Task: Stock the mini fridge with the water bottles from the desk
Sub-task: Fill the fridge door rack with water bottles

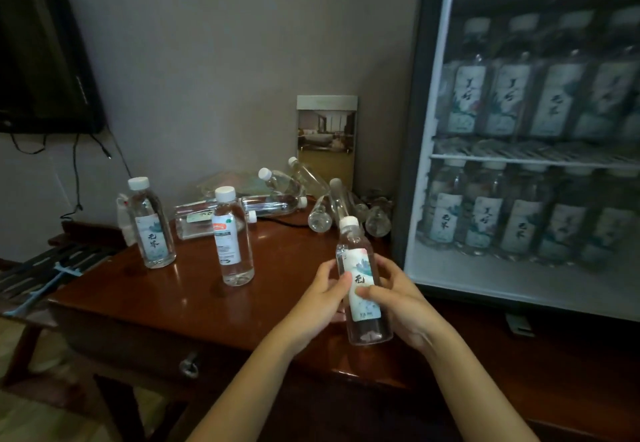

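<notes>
Both my hands hold one clear water bottle point(363, 306) with a white cap and pale label, upright above the desk's right end. My left hand point(320, 297) wraps its left side and my right hand point(398, 299) grips its right side. Two more bottles stand upright on the wooden desk point(166, 303): a bottle at the left point(152, 230) and a bottle nearer the middle point(232, 244). Several bottles point(277, 195) lie on their sides at the back of the desk. The mini fridge point(415, 150) stands to the right, with rows of bottles on its two shelves.
A framed photo card point(326, 136) leans against the wall behind the lying bottles. A dark TV point(41, 46) hangs at upper left with cables dangling below it. A slatted rack point(45, 268) sits left of the desk. A desk drawer with a key point(188, 365) faces me.
</notes>
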